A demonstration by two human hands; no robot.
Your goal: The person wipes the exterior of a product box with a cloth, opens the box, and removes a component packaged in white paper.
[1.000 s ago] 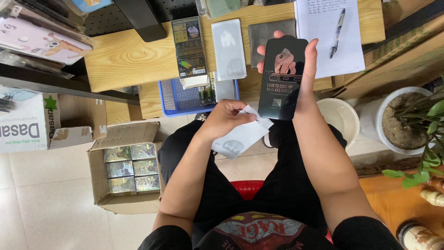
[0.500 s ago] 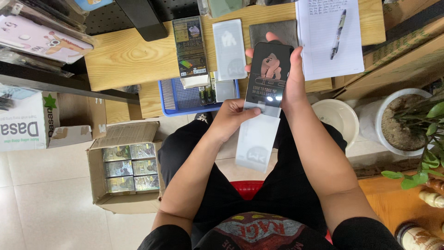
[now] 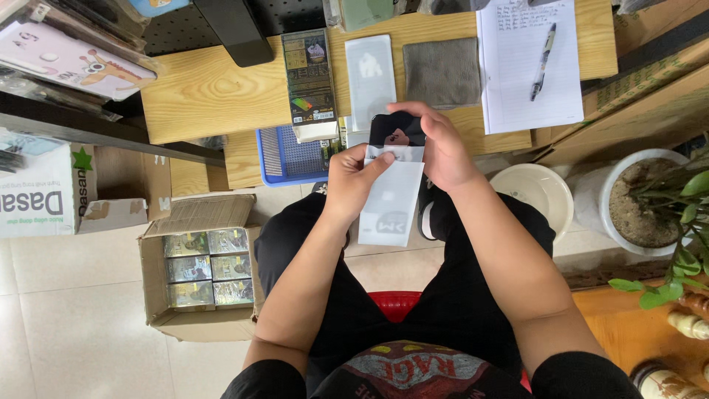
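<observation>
Left hand (image 3: 353, 179): your fingers pinch the white sleeve (image 3: 391, 199) at its top edge.
Right hand (image 3: 442, 148): you clasp the black phone (image 3: 397, 129), just above that sleeve, near the blue basket (image 3: 288, 155).

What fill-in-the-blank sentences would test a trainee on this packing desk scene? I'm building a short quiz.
1. The left hand pinches the top edge of a white ____ that hangs down over the lap.
2. The right hand holds a small ____ box behind it.
3. A pen lies on the lined ____ at the desk's right end.
4. The open cardboard box stands on the tiled ____.

Missing words: sleeve; black; paper; floor
</observation>
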